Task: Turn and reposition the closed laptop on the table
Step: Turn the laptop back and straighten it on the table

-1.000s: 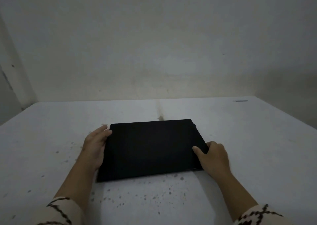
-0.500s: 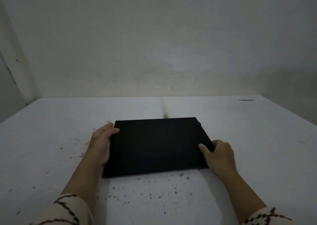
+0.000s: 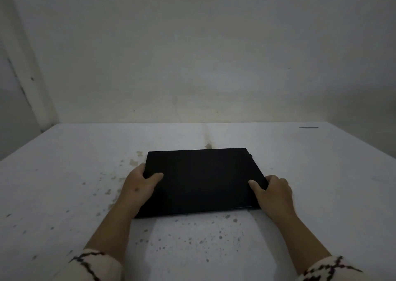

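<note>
A closed black laptop (image 3: 203,180) lies flat near the middle of the white table (image 3: 310,173), its long side running left to right. My left hand (image 3: 140,186) grips the laptop's left edge, thumb on the lid and fingers curled under the side. My right hand (image 3: 273,191) clasps the right edge near the front corner, thumb resting on the lid. A small tab sticks out at the laptop's far right corner.
The table is speckled with dark stains in front of and left of the laptop. A short dark mark (image 3: 308,127) lies near the far right edge. A pale wall (image 3: 192,55) rises right behind the table, and the table's left edge slants off at the left.
My left hand has slid down the left edge and its thumb now lies on the lid. The laptop sits slightly further right in view, and the right hand keeps its hold.
</note>
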The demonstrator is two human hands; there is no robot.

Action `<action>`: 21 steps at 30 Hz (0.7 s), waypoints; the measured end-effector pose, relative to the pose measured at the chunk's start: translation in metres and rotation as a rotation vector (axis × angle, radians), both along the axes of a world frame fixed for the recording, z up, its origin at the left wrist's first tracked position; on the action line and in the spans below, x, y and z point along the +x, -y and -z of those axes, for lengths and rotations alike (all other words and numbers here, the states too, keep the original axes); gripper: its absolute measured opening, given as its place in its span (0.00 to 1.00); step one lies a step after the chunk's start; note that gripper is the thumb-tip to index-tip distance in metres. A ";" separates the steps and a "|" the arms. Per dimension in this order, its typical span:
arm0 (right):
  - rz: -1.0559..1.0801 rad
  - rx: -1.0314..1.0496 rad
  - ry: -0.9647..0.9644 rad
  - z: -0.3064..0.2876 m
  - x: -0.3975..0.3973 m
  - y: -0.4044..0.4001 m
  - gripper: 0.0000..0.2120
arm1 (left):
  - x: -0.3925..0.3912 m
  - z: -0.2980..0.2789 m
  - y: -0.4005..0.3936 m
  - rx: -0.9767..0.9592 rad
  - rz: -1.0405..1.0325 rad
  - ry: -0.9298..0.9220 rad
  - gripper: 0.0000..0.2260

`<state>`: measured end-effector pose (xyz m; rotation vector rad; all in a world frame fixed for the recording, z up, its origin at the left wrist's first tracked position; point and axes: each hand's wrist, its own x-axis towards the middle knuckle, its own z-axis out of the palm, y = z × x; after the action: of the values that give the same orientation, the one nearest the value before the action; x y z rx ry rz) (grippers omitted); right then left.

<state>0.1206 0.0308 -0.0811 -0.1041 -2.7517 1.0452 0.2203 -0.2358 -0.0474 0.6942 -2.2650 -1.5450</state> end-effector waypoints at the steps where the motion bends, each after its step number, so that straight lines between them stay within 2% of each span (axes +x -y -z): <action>1: -0.002 0.011 0.003 0.000 0.001 0.001 0.23 | 0.006 0.003 0.002 -0.060 0.042 0.059 0.26; 4: -0.009 0.066 0.013 -0.002 0.003 0.001 0.23 | 0.025 0.013 0.009 -0.210 0.212 0.183 0.45; 7: -0.012 0.093 0.026 -0.004 0.005 0.002 0.24 | 0.037 0.018 0.009 -0.368 0.304 0.203 0.53; 13: -0.030 0.062 0.051 -0.008 0.009 0.000 0.23 | 0.042 0.010 0.004 -0.398 0.281 0.217 0.56; 17: -0.036 0.035 0.059 -0.011 0.013 0.000 0.23 | 0.043 0.007 0.000 -0.374 0.251 0.219 0.52; 21: -0.041 0.020 0.071 -0.013 0.017 0.001 0.23 | 0.044 0.008 0.002 -0.378 0.242 0.252 0.54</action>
<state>0.1372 0.0301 -0.0683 -0.0830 -2.8386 1.0434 0.2639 -0.2377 -0.0550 0.5477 -2.8137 -1.1154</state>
